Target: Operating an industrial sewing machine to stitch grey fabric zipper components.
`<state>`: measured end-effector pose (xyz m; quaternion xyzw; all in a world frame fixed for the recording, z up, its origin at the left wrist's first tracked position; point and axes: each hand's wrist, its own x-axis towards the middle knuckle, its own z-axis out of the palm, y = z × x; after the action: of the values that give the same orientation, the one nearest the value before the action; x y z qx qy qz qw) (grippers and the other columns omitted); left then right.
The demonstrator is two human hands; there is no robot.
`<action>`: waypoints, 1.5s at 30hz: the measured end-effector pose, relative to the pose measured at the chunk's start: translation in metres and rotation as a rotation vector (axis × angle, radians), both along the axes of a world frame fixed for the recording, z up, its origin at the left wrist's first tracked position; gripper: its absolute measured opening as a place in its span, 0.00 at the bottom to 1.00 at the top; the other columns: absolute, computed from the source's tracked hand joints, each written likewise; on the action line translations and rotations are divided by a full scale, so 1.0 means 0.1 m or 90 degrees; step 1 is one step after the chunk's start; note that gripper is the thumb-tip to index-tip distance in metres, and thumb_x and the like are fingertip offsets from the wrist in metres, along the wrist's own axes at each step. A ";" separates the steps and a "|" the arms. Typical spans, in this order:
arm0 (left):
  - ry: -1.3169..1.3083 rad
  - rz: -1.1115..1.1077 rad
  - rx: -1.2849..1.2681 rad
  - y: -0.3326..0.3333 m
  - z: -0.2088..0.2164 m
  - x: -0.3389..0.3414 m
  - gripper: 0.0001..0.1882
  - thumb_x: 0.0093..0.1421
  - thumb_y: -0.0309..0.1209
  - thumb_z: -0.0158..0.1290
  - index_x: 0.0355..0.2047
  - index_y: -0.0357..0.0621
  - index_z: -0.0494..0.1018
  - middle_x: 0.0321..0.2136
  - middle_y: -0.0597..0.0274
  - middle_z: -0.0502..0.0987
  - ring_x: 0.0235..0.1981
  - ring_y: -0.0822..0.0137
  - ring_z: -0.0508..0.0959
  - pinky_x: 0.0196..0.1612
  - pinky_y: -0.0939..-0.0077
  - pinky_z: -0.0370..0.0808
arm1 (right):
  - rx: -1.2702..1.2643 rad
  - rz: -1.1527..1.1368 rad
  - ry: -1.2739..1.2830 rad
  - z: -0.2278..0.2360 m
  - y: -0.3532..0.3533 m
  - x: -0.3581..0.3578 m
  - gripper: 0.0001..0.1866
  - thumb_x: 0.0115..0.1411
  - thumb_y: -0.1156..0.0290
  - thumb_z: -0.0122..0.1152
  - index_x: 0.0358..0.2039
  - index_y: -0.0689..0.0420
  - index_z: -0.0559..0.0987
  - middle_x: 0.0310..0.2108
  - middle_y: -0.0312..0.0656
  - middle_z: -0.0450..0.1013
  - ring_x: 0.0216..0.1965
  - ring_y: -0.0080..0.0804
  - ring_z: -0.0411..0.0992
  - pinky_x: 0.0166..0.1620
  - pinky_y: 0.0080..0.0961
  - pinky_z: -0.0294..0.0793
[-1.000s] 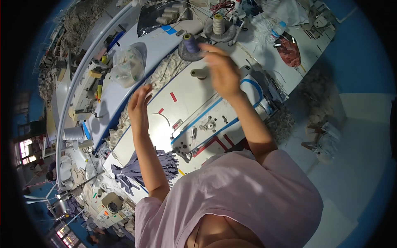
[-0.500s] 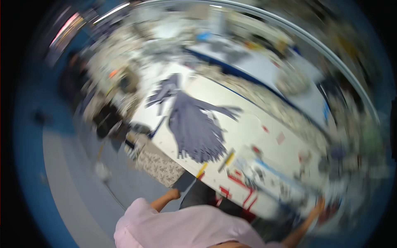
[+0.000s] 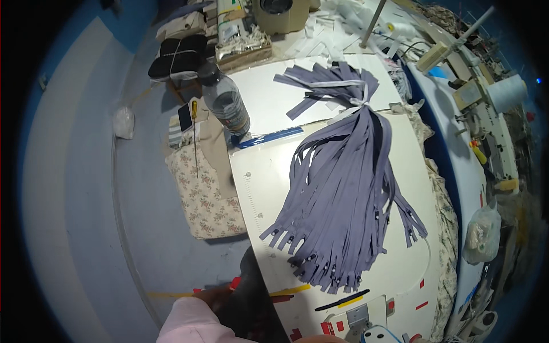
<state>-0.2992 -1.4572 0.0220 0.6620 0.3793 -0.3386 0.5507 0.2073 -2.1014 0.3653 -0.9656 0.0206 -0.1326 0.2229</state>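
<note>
My left hand point(image 3: 216, 297) is low at the left of the table's near edge, in shadow beside my dark-clad leg. A small red piece point(image 3: 235, 283) shows at its fingers, but I cannot make out whether it is held. My right hand is out of the picture. Ahead on the white table point(image 3: 260, 200) lies a large bundle of purple-grey zippers point(image 3: 343, 194), bound near its far end by a pale tie point(image 3: 359, 103). Their loose ends fan out toward me, with dark sliders on them. Part of a sewing machine point(image 3: 377, 334) shows at the bottom edge.
A plastic bottle point(image 3: 227, 103) stands at the table's left edge by a blue strip point(image 3: 271, 137). Left of it, a floral-covered seat point(image 3: 203, 200) holds a screwdriver point(image 3: 195, 131) and a phone point(image 3: 185, 117). Dark pens point(image 3: 342, 300) lie nearby. A thread cone point(image 3: 506, 93) stands far right.
My view has swung round and become sharp, bringing the zipper bundle closer. The right hand, earlier stretched out at the right, has left the picture. My left hand is now lower, by my leg.
</note>
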 end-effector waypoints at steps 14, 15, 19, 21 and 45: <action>-0.176 0.229 -0.098 0.41 -0.07 -0.19 0.26 0.58 0.39 0.56 0.55 0.42 0.73 0.54 0.52 0.76 0.56 0.55 0.74 0.57 0.55 0.72 | 0.025 0.143 0.043 -0.57 0.65 0.80 0.19 0.68 0.62 0.57 0.54 0.60 0.79 0.54 0.47 0.75 0.53 0.36 0.72 0.61 0.31 0.65; -0.176 0.218 -0.129 0.43 0.03 -0.29 0.26 0.59 0.39 0.56 0.56 0.42 0.73 0.55 0.52 0.76 0.56 0.56 0.74 0.58 0.55 0.72 | 0.009 0.120 0.052 -0.37 0.47 0.55 0.20 0.68 0.63 0.56 0.54 0.61 0.79 0.54 0.46 0.75 0.53 0.35 0.72 0.61 0.31 0.65; -0.167 0.137 -0.256 0.79 0.11 -0.75 0.27 0.60 0.40 0.56 0.58 0.41 0.72 0.56 0.54 0.76 0.57 0.57 0.74 0.58 0.55 0.71 | -0.045 -0.015 0.077 0.37 -0.21 -0.77 0.20 0.69 0.63 0.55 0.55 0.62 0.78 0.54 0.45 0.75 0.53 0.33 0.72 0.61 0.29 0.64; -0.158 0.103 -0.301 1.07 0.21 -1.02 0.28 0.60 0.40 0.56 0.58 0.41 0.71 0.56 0.54 0.75 0.57 0.57 0.73 0.59 0.55 0.70 | -0.053 -0.075 0.089 0.62 -0.37 -1.40 0.20 0.69 0.64 0.55 0.56 0.62 0.78 0.55 0.44 0.75 0.53 0.32 0.72 0.62 0.28 0.64; -0.751 -0.190 0.160 -0.16 2.81 1.13 0.07 0.64 0.28 0.59 0.35 0.35 0.78 0.28 0.61 0.80 0.29 0.76 0.78 0.34 0.80 0.74 | -0.109 -0.023 -0.113 0.37 -1.64 -1.05 0.27 0.70 0.52 0.41 0.55 0.58 0.79 0.56 0.48 0.74 0.58 0.45 0.71 0.61 0.35 0.65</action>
<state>-0.1862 -1.4731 0.3031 0.8433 -0.0484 0.0581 0.5321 0.1022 -2.2649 0.4027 -0.9649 0.0067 -0.2228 0.1385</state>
